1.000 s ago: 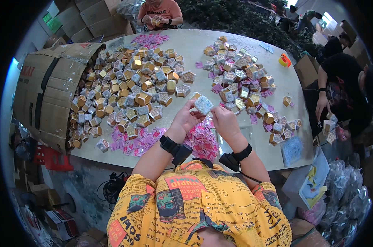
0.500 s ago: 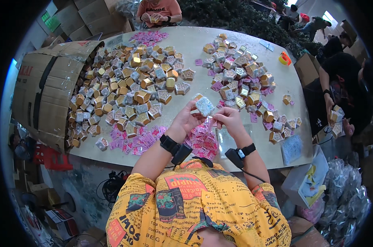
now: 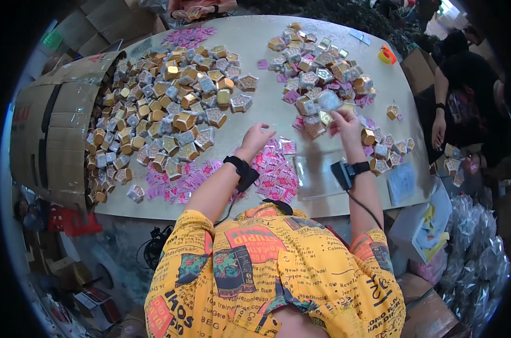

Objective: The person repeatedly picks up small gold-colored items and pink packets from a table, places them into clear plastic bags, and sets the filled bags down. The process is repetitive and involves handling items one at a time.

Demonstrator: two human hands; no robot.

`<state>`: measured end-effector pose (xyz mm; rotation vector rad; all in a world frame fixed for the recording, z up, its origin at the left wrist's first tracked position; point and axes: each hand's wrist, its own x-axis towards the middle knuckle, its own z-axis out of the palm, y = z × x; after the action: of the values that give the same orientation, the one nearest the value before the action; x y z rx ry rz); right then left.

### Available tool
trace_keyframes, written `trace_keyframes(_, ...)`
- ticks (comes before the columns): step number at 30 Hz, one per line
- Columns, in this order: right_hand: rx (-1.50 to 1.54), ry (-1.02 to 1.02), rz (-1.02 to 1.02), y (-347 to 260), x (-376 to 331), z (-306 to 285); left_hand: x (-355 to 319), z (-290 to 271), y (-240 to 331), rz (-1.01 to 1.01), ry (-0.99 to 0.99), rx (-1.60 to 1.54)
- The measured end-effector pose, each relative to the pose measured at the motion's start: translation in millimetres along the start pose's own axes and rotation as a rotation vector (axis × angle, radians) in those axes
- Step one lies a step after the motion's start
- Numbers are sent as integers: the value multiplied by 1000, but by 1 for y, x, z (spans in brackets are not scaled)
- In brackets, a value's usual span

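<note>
My left hand [image 3: 258,138] hovers over the table beside a pile of pink printed packets [image 3: 275,172], its fingers loosely stretched and holding nothing visible. At the right-hand heap, my right hand [image 3: 345,125] has its thumb and fingers apart. Just beyond its fingertips is a blurred whitish wrapped box [image 3: 329,101], which looks free of the fingers. Small gold boxes in clear wrap [image 3: 325,75] lie in that heap with pink packets among them. A larger heap of similar gold boxes [image 3: 185,120] spreads to the left.
An open cardboard carton [image 3: 69,135] lies on its side at the left, boxes spilling out. A clear flat sheet [image 3: 317,183] lies near the front edge. Orange tape [image 3: 387,54] sits far right. A bundle of clear bags [image 3: 401,183] is at the right edge. Co-workers are beyond the table.
My hands have moved apart. The wrapped box has gone from my left hand to the right-hand heap, along with my right hand. The view has shifted slightly.
</note>
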<state>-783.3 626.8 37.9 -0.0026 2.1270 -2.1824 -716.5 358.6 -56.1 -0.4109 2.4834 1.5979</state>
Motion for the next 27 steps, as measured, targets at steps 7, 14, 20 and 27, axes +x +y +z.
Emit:
trace_keyframes(7,-784,-149,11,101,-62,-40,-6,52,8,392,-313,846)
trace_keyframes(14,-973,-169,57,118,-120,13,-2,66,-17,702,-232,813)
trace_keyframes(20,-945,-128,35,150,-112,37,0,45,-5,559,-347,901)
trace_keyframes(27,-1026,-192,20,168,-102,42,5,46,-11,581,-262,971)
